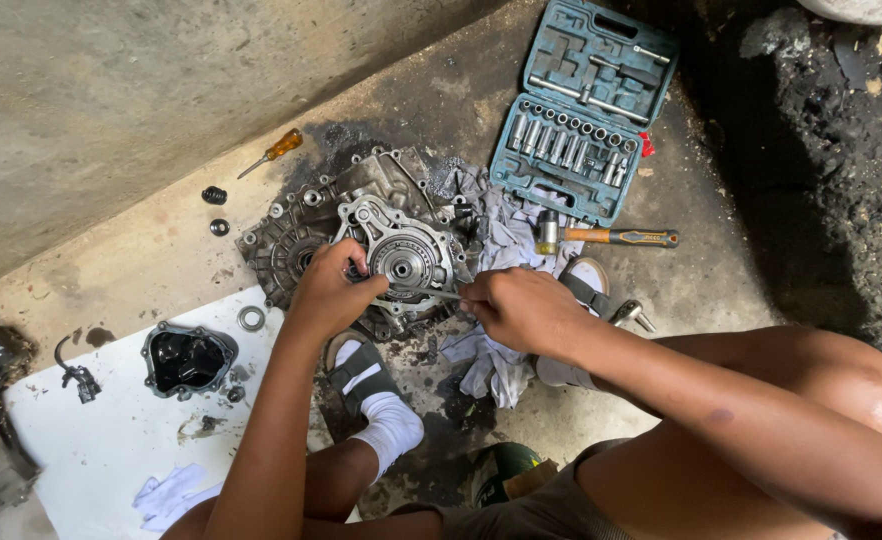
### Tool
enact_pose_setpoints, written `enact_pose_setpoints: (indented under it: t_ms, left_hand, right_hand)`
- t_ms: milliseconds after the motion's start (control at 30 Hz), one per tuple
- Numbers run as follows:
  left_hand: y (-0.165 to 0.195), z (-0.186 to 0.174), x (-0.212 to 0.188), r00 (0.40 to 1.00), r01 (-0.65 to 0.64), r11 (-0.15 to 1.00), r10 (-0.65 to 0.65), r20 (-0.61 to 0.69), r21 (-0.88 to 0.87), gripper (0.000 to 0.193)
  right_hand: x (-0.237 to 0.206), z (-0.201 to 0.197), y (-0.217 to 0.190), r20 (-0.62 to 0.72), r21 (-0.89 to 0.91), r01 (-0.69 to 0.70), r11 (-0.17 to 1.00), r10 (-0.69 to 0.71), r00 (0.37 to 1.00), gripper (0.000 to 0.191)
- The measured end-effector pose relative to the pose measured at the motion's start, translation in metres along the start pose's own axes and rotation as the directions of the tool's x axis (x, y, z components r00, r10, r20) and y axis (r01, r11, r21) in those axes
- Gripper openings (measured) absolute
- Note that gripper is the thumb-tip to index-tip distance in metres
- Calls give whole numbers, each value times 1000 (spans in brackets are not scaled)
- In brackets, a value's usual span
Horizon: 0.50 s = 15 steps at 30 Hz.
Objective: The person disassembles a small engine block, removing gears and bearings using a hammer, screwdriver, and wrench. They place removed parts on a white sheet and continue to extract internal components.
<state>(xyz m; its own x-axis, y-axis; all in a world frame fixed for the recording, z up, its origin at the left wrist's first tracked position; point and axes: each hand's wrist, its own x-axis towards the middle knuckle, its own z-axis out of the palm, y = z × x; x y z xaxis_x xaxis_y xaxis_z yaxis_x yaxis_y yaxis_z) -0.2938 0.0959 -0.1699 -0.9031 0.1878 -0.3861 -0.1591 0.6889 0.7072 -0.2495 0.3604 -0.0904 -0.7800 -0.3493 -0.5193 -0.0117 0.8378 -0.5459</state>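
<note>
- Firmly, the right hand point(521, 305) was closed in a fist around a slim metal tool point(439, 293), whose tip pointed left toward the round clutch assembly point(404, 262) of the gearbox housing point(351, 235).
- The left hand point(329, 290) was curled with its fingers pressed on the lower left edge of that round assembly; whether it pinched anything small, I could not tell.
- The tool's tip lay between the two hands, just at the lower rim of the assembly, so the work sat directly ahead of both grips.
- The housing rested on the stained concrete floor point(141, 250), with grey rags point(496, 240) bunched against its right side and under the right hand.
- A hammer point(601, 237) with an orange and black handle lay on the rags, just beyond the right hand.
- An open blue socket set case point(586, 105) stood farther off, above the hammer.
- An orange-handled screwdriver point(276, 150) lay well apart at the upper left, near a small black spring point(214, 195).
- A dark metal cover point(188, 358) and a metal ring point(251, 318) lay on a white sheet point(101, 440) left of the left forearm.
- Sandalled feet in white socks point(386, 420) were planted below the housing.
</note>
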Motion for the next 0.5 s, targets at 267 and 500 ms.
enact_pose_setpoints:
  t_ms: [267, 500]
  left_hand:
    - [32, -10, -38, 959, -262, 929, 282, -40, 262, 42]
    - [42, -39, -24, 750, -660, 574, 544, 378, 485, 24]
  right_hand:
    - [2, 6, 7, 14, 143, -44, 989, 42, 999, 20]
    - [20, 19, 36, 51, 252, 16, 967, -30, 998, 21]
